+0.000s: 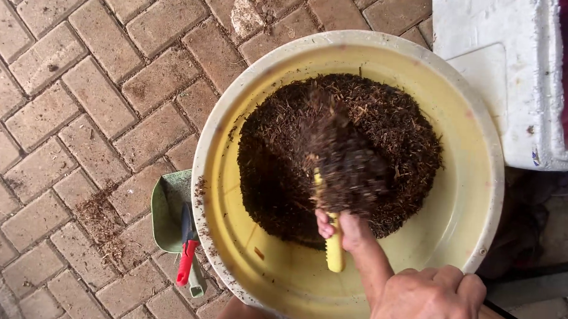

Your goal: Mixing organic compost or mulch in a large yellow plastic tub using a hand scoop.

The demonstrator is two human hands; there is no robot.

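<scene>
Your right hand (419, 302), fingers (357, 238) closed on a yellow-handled trowel (334, 246), lifts dark fibrous soil (336, 156) over the yellow basin (469, 208), containing spills; left hand unseen.

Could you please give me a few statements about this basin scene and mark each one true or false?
1. The right hand grips a yellow-handled tool in the dark soil. True.
2. The basin is blue. False: it is pale yellow inside with a whitish rim.
3. A green trowel lies on the brick paving beside the basin. True.
4. The trowel lies inside the basin. False: it lies outside, left of it.
5. A white foam box stands nearby. True.
</scene>
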